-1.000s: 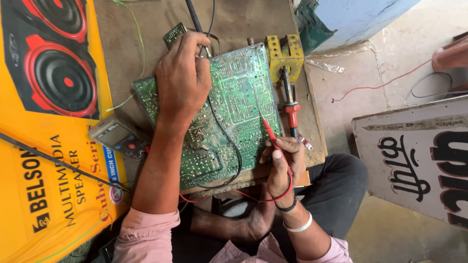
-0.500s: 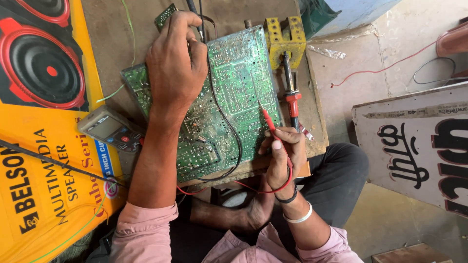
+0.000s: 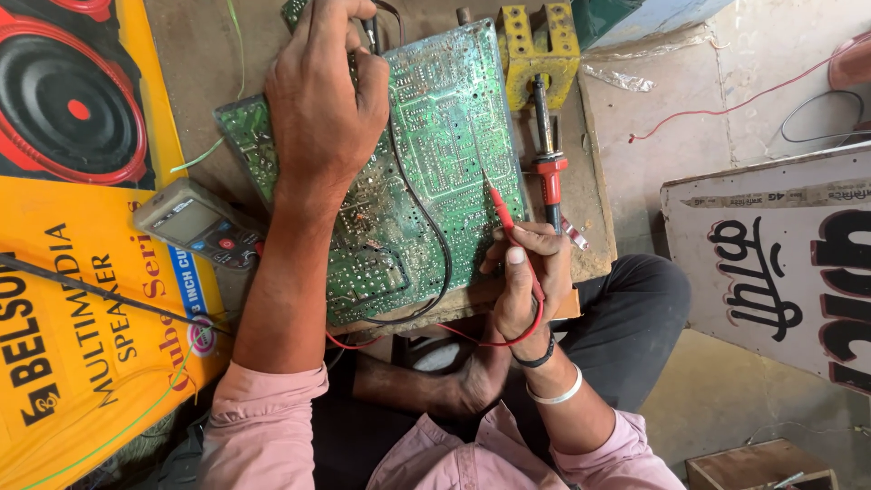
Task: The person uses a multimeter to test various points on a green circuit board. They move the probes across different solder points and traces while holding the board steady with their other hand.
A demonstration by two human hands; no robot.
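Note:
A large green circuit board (image 3: pixel 445 154) lies solder side up on a brown work surface (image 3: pixel 213 86). My left hand (image 3: pixel 322 100) rests on the board's upper left and pinches a black test probe (image 3: pixel 370 32) near the top edge; its black lead (image 3: pixel 435 236) curves down across the board. My right hand (image 3: pixel 526 272) holds a red test probe (image 3: pixel 499 204) like a pen, with the tip touching the board's right side. The red lead (image 3: pixel 508 340) loops under that wrist. A grey multimeter (image 3: pixel 200 222) lies left of the board.
A red-handled soldering iron (image 3: pixel 547 163) rests in a yellow metal stand (image 3: pixel 540 45) right of the board. An orange speaker carton (image 3: pixel 73 272) fills the left. A white painted sign board (image 3: pixel 780 263) leans at the right, loose wires lie on the floor, and a small wooden box (image 3: pixel 762 467) sits bottom right.
The view has drawn closer to the board and shifted. My left hand has slid toward the board's top edge with the black probe. The red probe stays on the board's right side.

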